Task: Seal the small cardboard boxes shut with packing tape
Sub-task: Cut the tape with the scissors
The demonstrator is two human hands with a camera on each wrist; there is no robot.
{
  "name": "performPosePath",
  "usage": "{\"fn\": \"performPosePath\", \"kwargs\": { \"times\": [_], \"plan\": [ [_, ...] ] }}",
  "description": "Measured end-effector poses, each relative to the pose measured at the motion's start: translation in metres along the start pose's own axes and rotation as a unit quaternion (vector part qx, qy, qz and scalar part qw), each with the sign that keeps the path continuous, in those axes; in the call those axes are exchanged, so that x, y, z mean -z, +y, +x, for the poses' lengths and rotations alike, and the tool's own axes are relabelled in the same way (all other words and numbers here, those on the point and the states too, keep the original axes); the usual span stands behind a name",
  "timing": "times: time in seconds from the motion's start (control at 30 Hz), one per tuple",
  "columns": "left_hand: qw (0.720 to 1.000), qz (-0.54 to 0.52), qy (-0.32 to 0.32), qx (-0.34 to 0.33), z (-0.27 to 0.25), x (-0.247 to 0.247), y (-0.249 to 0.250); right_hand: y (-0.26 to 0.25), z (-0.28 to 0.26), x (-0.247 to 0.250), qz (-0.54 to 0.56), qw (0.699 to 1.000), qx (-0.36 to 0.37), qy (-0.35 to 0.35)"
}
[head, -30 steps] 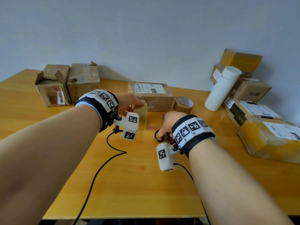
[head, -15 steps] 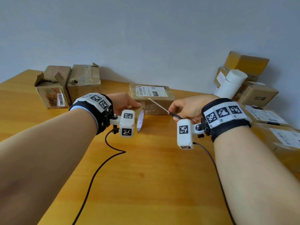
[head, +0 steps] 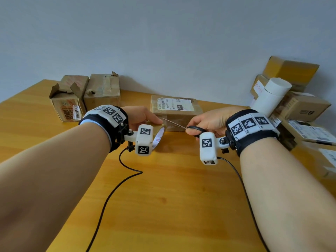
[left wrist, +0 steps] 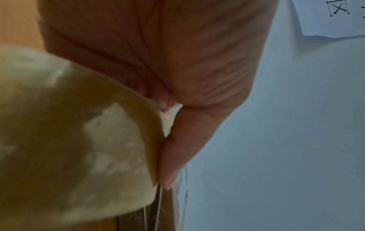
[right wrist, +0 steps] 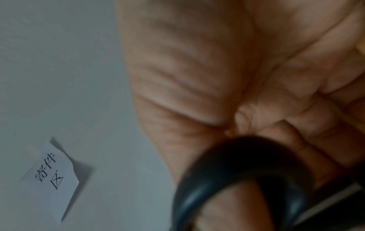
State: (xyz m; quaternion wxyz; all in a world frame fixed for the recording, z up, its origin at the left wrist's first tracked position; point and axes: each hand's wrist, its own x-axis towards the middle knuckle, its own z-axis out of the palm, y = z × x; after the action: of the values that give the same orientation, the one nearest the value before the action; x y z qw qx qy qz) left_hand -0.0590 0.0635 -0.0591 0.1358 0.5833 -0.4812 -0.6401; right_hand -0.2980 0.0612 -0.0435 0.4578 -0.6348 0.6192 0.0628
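My left hand (head: 143, 116) grips a roll of brown packing tape (head: 159, 136) just above the wooden table (head: 163, 197); the left wrist view shows the roll (left wrist: 75, 140) close up with my thumb (left wrist: 177, 156) along its edge. My right hand (head: 205, 122) holds black-handled scissors (head: 183, 126), the blades pointing left toward the roll. In the right wrist view a black handle loop (right wrist: 237, 179) sits around a finger. Behind both hands lies a small cardboard box (head: 176, 111) with a white shipping label.
Two worn small boxes (head: 85, 96) stand at the back left, one with torn flaps up. A pile of boxes (head: 300, 110) and a white roll (head: 271, 96) fills the right side. Black cables (head: 112, 193) trail across the table from my wrists. A paper note (right wrist: 51, 179) hangs on the wall.
My right hand picked the scissors up off the table and brought them toward the tape roll. My left hand turned the roll and keeps holding it.
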Motion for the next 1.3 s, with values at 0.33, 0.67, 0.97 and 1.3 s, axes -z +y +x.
{"fn": "performPosePath", "kwargs": {
  "times": [0.33, 0.67, 0.97, 1.3],
  "plan": [
    [1.0, 0.012, -0.001, -0.015, 0.005, 0.0, 0.002, -0.02, 0.011, 0.017, -0.069, 0.997, 0.017, 0.02],
    [1.0, -0.014, -0.021, -0.017, 0.002, 0.002, -0.001, -0.023, 0.019, 0.02, -0.125, 0.989, 0.018, 0.074],
    [0.999, -0.022, -0.018, -0.028, 0.0, 0.005, -0.006, -0.022, 0.013, 0.008, -0.128, 0.99, 0.012, 0.051],
    [0.998, -0.007, -0.057, -0.01, 0.001, 0.008, -0.014, -0.025, -0.001, -0.004, -0.204, 0.978, -0.03, 0.04]
  ]
}}
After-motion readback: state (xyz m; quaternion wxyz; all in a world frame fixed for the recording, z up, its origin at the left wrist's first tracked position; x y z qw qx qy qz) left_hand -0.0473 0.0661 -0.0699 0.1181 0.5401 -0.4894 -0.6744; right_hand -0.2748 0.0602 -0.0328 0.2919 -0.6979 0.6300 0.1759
